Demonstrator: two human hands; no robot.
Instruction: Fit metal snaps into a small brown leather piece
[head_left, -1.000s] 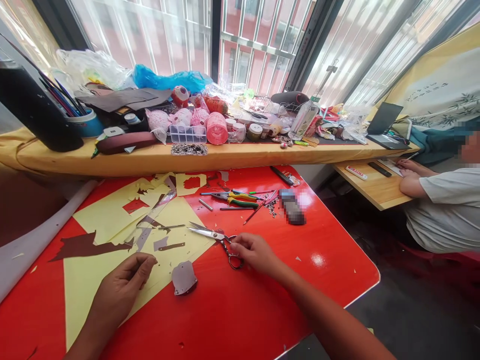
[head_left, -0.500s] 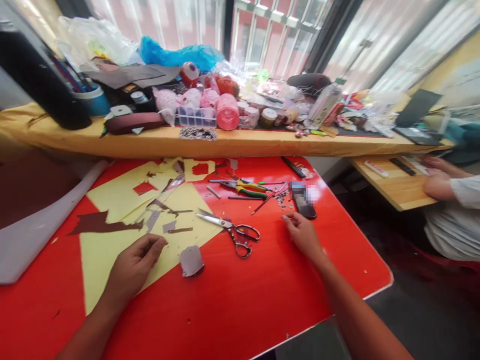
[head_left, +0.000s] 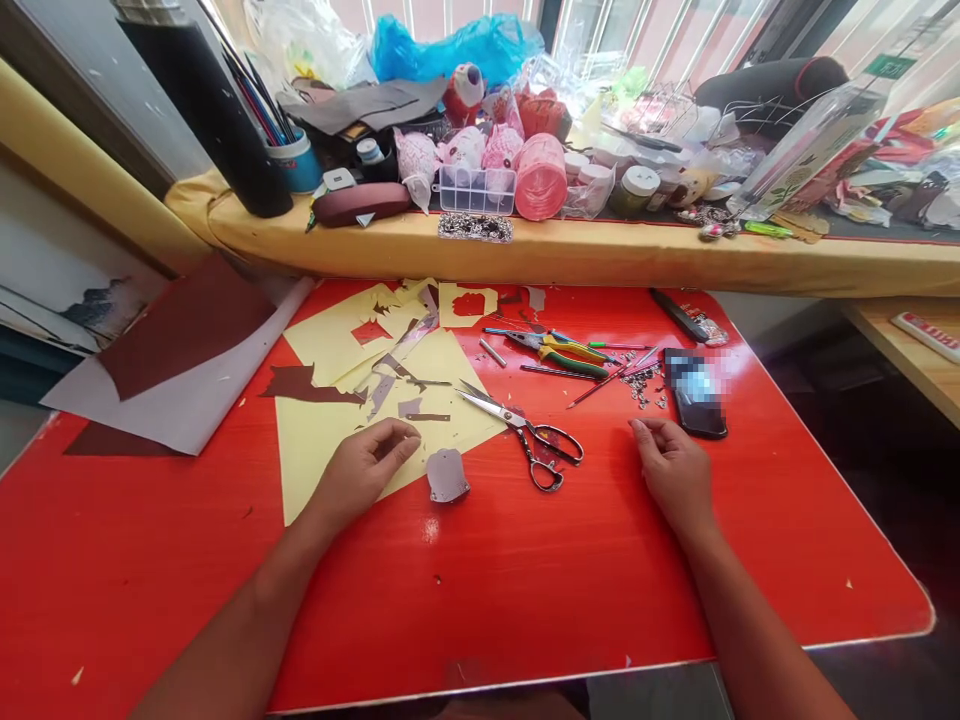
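Above the yellow paper (head_left: pixel 319 465), the left hand (head_left: pixel 367 465) curls, thumb near fingertips; the right hand (head_left: pixel 676 475) curls near the phone (head_left: pixel 694 397). Whether either pinches anything, I cannot tell. Just beside the left fingertips lies the grey patch (head_left: pixel 448 474), then the scissors (head_left: pixel 519 421), between the hands.

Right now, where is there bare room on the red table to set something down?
The widest free patch on the red table runs from the gray piece to the near edge, bar tiny specks. A smaller one lies between the scissors and your right hand. It's crowded around the pliers, and scraps litter the yellow paper.
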